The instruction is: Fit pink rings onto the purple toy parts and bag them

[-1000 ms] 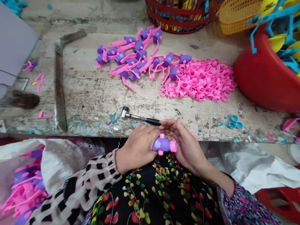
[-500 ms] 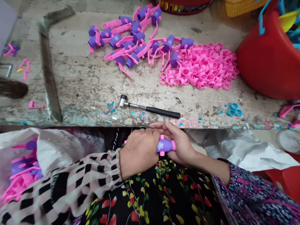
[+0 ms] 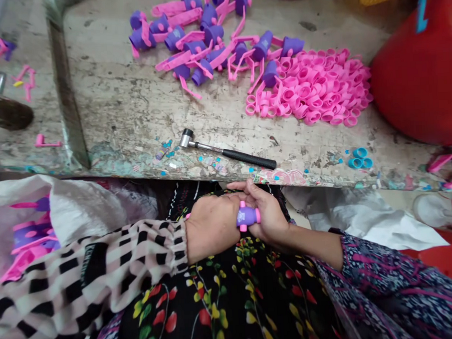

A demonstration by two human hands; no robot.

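Note:
Over my lap, at the table's front edge, my left hand (image 3: 213,222) is closed around a purple and pink plastic piece (image 3: 247,216). A pink end of it pokes out near my left wrist. My right hand (image 3: 269,215) touches the piece's pink ring end, its palm against it and its fingers extended towards the table. A small hammer (image 3: 229,153) with a black handle lies just beyond my hands. Farther back are purple and pink pieces (image 3: 194,46) in a loose heap, beside a pile of pink rings (image 3: 312,88).
A bent metal bar (image 3: 67,91) lies on the worn table (image 3: 134,118) at the left. Three blue rings (image 3: 360,157) sit near the front right edge, below a red basket (image 3: 416,71). A white sack (image 3: 81,211) of purple and pink parts stands at the lower left.
The view has shifted, so the table and its items sit higher in the picture. The held piece shows slightly less between my hands, with my right palm nearer to my left hand.

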